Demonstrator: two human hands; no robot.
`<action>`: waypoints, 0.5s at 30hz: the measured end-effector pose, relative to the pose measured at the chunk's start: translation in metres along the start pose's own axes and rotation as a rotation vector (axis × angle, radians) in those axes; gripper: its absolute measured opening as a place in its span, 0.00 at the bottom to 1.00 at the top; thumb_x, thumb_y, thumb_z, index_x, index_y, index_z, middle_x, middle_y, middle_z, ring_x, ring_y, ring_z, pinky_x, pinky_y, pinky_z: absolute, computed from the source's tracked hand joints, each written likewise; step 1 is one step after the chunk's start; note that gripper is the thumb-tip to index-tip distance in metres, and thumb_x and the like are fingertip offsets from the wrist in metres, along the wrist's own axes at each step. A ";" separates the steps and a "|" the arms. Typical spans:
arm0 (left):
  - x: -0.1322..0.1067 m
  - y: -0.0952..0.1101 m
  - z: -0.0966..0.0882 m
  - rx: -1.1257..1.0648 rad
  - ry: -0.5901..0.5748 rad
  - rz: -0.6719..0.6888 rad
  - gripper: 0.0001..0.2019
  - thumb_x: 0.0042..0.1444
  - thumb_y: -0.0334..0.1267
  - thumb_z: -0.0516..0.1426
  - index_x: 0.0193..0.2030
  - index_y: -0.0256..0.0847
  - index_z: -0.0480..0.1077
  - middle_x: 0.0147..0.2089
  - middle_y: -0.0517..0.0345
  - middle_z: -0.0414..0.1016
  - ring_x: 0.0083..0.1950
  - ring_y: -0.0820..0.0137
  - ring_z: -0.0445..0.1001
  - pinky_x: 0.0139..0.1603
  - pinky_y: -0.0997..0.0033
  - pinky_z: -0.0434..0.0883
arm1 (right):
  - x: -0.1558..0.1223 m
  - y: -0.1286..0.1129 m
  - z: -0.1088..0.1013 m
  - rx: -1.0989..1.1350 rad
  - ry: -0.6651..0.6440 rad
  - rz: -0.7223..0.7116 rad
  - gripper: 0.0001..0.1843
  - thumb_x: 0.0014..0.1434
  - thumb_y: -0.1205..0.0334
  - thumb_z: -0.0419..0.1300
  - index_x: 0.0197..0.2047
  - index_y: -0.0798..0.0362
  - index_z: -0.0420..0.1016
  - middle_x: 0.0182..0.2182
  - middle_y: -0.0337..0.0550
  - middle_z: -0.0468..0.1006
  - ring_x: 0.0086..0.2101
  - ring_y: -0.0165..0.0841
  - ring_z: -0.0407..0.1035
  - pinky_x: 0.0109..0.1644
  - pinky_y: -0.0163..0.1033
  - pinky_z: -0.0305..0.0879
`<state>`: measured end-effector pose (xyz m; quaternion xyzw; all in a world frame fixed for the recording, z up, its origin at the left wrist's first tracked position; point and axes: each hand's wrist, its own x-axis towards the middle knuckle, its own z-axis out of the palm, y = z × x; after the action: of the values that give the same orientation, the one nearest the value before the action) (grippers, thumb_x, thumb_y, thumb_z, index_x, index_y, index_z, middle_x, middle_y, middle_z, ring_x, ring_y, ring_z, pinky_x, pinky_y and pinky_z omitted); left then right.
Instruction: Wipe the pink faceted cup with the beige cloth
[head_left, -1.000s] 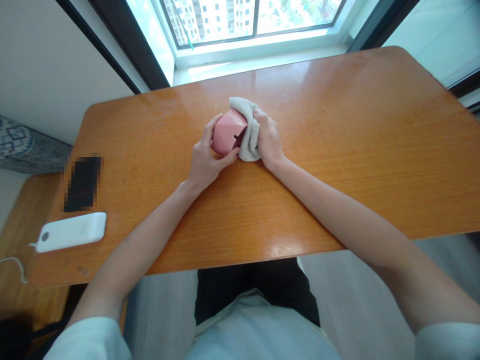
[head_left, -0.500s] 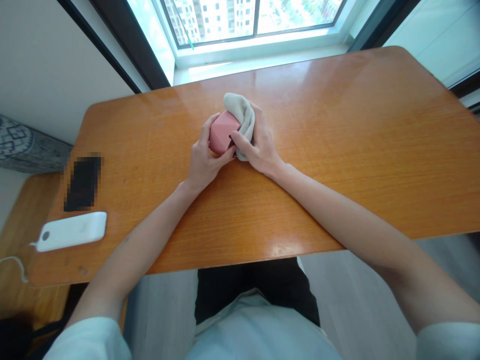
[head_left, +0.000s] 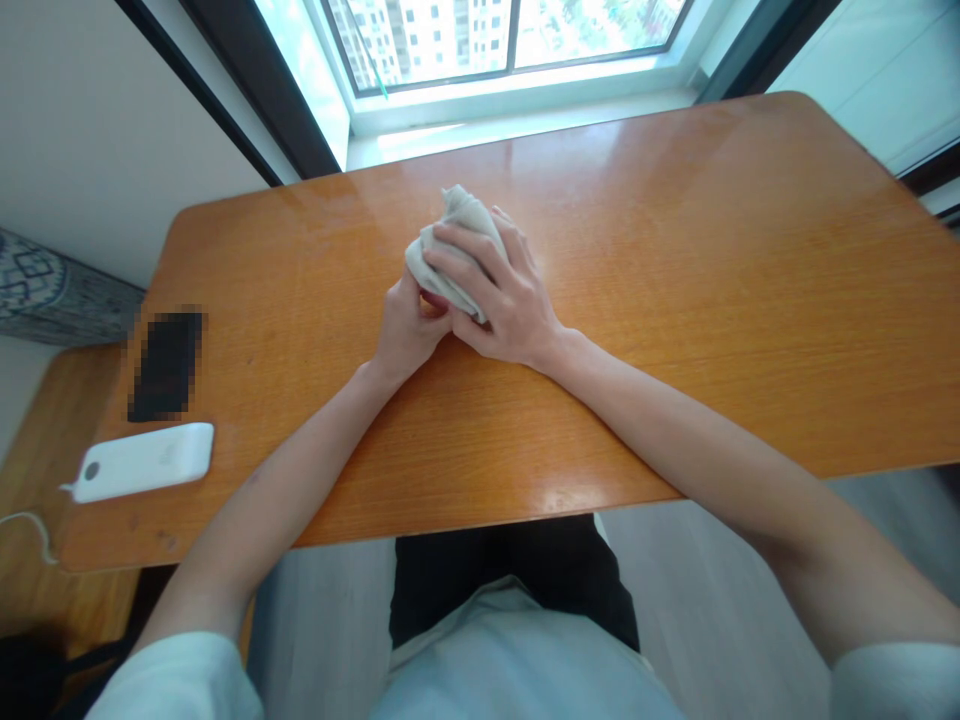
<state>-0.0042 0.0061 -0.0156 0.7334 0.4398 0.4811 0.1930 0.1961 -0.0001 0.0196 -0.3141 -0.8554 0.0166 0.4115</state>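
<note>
Beige cloth (head_left: 450, 250) is bunched between left hand (head_left: 409, 335) and right hand (head_left: 502, 295).

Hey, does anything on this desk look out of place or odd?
Nothing looks spilled or broken. The oddest thing is the dark rectangular object on the desk's left side, pixelated beyond recognition. The crumpled beige cloth under the right hand looks ordinary.

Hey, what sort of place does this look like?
Most likely a room in a high-rise apartment, a home rather than a workshop: the window looks out on residential tower blocks, and an orange wood-grain table has a white corded device on it.
</note>
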 end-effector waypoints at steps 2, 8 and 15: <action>0.000 0.000 -0.002 0.014 -0.035 -0.004 0.19 0.60 0.56 0.70 0.48 0.47 0.76 0.40 0.59 0.83 0.40 0.63 0.83 0.40 0.60 0.80 | 0.003 -0.006 -0.003 0.005 -0.068 -0.023 0.27 0.72 0.49 0.57 0.72 0.36 0.71 0.72 0.38 0.76 0.77 0.55 0.61 0.84 0.77 0.49; 0.000 0.005 -0.006 -0.009 -0.087 -0.035 0.14 0.62 0.51 0.67 0.48 0.47 0.78 0.43 0.60 0.85 0.48 0.60 0.85 0.45 0.59 0.81 | 0.007 -0.012 -0.005 0.054 -0.052 -0.058 0.22 0.72 0.52 0.57 0.66 0.34 0.77 0.67 0.34 0.81 0.75 0.52 0.66 0.84 0.74 0.51; 0.000 0.006 -0.002 0.018 -0.028 -0.039 0.20 0.60 0.56 0.69 0.48 0.45 0.75 0.43 0.58 0.84 0.41 0.65 0.81 0.41 0.61 0.79 | 0.002 -0.007 0.006 0.011 0.037 0.048 0.24 0.71 0.51 0.59 0.68 0.35 0.76 0.69 0.37 0.78 0.76 0.55 0.63 0.83 0.75 0.51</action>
<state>-0.0030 0.0026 -0.0098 0.7331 0.4556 0.4630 0.2016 0.1877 -0.0033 0.0189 -0.3323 -0.8398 0.0253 0.4286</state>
